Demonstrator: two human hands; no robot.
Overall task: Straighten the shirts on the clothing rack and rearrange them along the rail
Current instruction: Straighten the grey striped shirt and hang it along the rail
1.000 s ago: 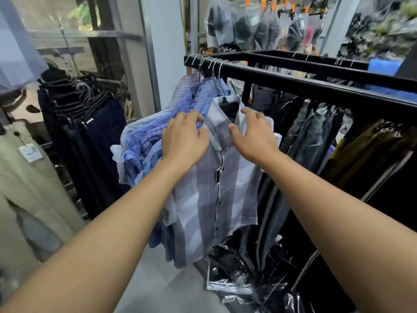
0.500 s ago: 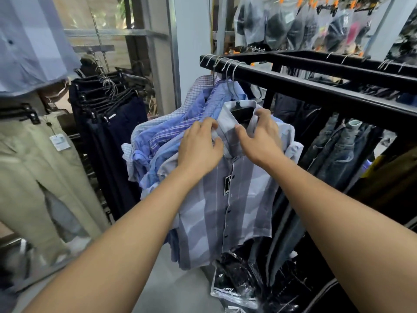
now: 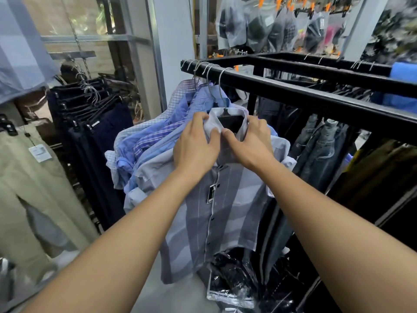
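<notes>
— Where's the shirt?
— The grey broad-striped shirt [image 3: 216,211] hangs frontmost on the black square rail [image 3: 304,96], soft blue checked shirts [image 3: 153,136] bunched behind it
— And the hands?
— Left hand [image 3: 196,152] and right hand [image 3: 250,147] each pinch its stiff pale collar [image 3: 243,114]. Jeans [image 3: 320,150] hang beyond; pale smooth floor [image 3: 180,294] below

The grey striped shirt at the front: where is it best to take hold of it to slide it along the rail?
Probably the hanger hook just above the collar, coming from the front: the grey striped shirt hangs facing you, and pulling its loose cloth would only skew it.
</notes>
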